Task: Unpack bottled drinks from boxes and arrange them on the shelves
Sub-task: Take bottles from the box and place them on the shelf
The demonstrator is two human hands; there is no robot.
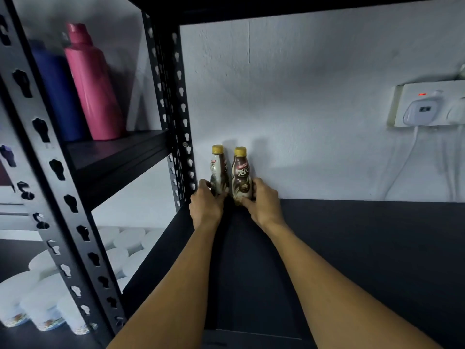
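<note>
1. Fingers (204, 183) of the left hand (205, 206) are curled round the pale bottle (218, 170), those of the right hand (265, 206) round the brown bottle (242, 172).
2. Both are held upright at the back left corner of the shelf (352, 248), likely to begin a row.

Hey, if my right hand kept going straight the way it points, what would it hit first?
The right hand grips the brown bottle; beyond that comes the white wall, probably close behind, though the gap is unclear.

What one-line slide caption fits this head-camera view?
Left hand grips the pale bottle, right hand the brown bottle, both upright by the wall on a black shelf.
</note>
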